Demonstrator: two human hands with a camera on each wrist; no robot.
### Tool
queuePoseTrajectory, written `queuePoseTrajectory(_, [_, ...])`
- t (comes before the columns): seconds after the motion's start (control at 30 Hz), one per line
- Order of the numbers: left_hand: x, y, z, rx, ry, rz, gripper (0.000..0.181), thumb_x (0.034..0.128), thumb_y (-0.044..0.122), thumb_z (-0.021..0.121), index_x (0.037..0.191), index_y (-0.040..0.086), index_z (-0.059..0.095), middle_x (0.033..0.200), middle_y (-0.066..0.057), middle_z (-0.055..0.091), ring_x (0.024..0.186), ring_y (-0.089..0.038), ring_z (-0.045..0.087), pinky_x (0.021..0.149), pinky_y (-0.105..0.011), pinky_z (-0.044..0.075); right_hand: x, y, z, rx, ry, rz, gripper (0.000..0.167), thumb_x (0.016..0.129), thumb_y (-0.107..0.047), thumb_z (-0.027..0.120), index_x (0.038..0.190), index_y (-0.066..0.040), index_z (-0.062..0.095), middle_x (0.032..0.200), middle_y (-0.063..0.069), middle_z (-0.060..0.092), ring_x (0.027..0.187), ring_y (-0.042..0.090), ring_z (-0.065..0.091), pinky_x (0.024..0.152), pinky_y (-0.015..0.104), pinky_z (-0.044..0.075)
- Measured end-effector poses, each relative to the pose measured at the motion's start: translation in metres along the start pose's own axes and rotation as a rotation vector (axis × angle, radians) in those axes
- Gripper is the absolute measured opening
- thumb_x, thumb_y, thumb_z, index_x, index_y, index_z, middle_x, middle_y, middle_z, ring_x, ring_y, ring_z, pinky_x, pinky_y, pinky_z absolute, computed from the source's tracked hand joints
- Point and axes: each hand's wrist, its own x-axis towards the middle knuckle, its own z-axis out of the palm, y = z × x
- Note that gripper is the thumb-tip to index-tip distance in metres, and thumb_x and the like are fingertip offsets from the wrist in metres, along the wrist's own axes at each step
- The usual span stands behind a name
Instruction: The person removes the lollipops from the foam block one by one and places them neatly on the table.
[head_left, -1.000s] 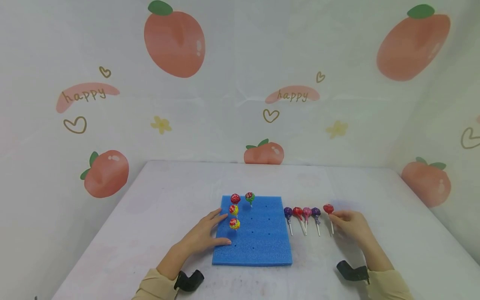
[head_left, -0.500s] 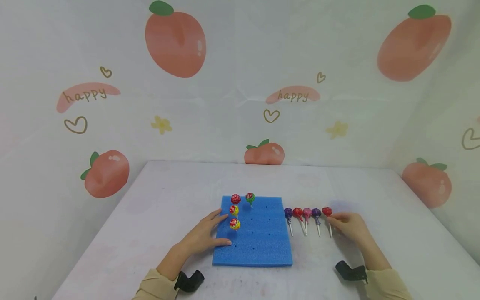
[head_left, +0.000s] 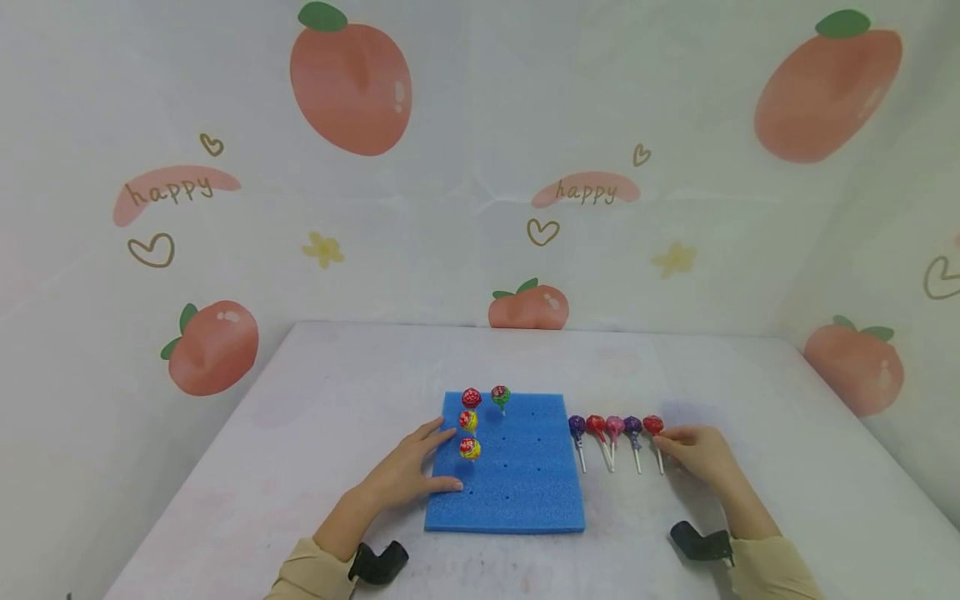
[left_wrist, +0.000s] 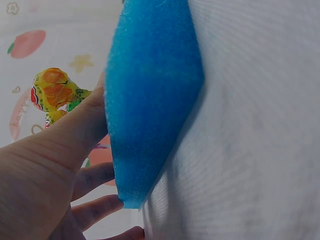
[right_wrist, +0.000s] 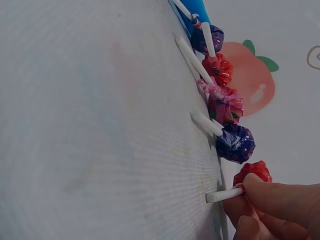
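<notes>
My left hand (head_left: 405,467) lies spread at the left edge of a blue foam board (head_left: 525,492), fingertips and thumb touching it. Several lollipops stand upright in the board: a red one (head_left: 471,397), a green and red one (head_left: 500,394) and two yellow ones, the nearer of them a yellow lollipop (head_left: 470,448). With thumb and fingers, my right hand (head_left: 701,452) pinches a red lollipop (right_wrist: 254,172) just below its wrapped head. That lollipop is at the right end of a row on the table, beside a dark purple lollipop (right_wrist: 236,143).
Further along the row lie a pink lollipop (head_left: 613,425), another red lollipop (head_left: 596,424) and a purple lollipop (head_left: 577,426) close to the board's right edge. Small holes dot the board. A white cloth covers the table (head_left: 360,367), and a printed curtain (head_left: 450,208) hangs behind.
My right hand has brought the red lollipop slightly left and down, closer to the row. The left hand and the board have kept their places.
</notes>
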Motion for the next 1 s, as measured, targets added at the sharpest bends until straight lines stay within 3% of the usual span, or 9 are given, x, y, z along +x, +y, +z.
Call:
queuePoseTrajectory(0.5, [0.0008,0.0,0.0002,0.01,0.003,-0.007,0.079,0.0742,0.046,0.074,0.139,0.011,0.044,0.151,-0.016,0.032,0.138,-0.041,0.031,0.105,-0.06,0.034,0.0016,-0.0002,-0.0004,0.003,0.001,-0.002,0.034,0.087,-0.022,0.064,0.102,0.01,0.065,0.083,0.014,0.068,0.068,0.014,0.054,0.058,0.024,0.044])
queuePoseTrajectory(1.0, [0.0014,0.0006,-0.0005,0.011,0.004,-0.003,0.079,0.0746,0.045,0.074,0.139,0.011,0.044,0.151,-0.016,0.032,0.138,-0.04,0.03,0.106,-0.06,0.034,0.0023,0.0002,0.0,-0.007,0.021,-0.054,0.032,0.086,-0.018,0.064,0.098,0.012,0.065,0.082,0.016,0.07,0.065,0.01,0.054,0.056,0.024,0.045])
